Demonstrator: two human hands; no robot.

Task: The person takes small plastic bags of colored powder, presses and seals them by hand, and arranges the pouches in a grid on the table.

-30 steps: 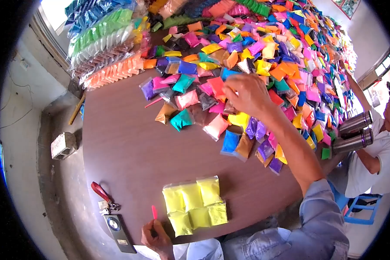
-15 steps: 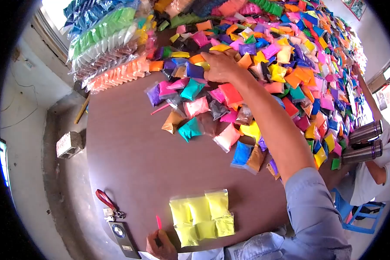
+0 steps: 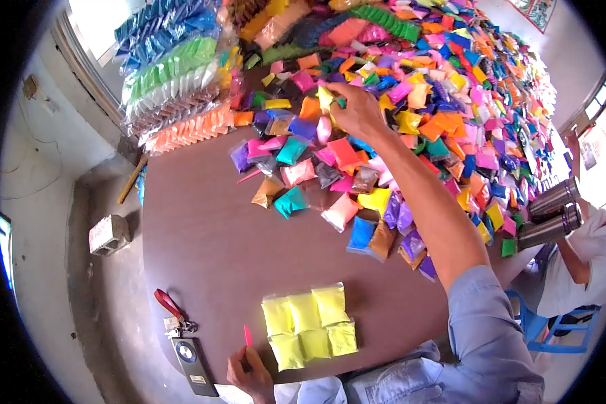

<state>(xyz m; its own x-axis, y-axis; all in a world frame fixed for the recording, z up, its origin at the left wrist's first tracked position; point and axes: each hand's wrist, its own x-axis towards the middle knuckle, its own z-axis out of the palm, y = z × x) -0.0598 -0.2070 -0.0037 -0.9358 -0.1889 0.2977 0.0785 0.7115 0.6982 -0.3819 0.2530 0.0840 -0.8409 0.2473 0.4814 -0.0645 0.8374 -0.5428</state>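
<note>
My right hand (image 3: 358, 113) reaches to the near edge of a big pile of coloured packets, fingers closed on a small yellow packet (image 3: 325, 99). A bit of teal shows by its fingers; I cannot tell whether it is held. Orange (image 3: 310, 108) and purple (image 3: 302, 128) packets lie beside that hand. Down at the table's front edge, my left hand (image 3: 250, 374) is closed around a thin pink stick (image 3: 247, 335) that points up from the fingers. Right of it, pale-yellow packets (image 3: 303, 316) lie flat in two rows.
Bagged rows of packets, peach (image 3: 192, 129) and green (image 3: 172, 67), are stacked at the back left. A dark device (image 3: 194, 367) and keys with a red strap (image 3: 168, 304) lie front left. Two steel flasks (image 3: 549, 227) and a seated person (image 3: 589, 266) are at right.
My right hand has lifted slightly from the packets, now with a yellow packet raised in its fingers. My left hand keeps the pink stick. The whole view has shifted slightly.
</note>
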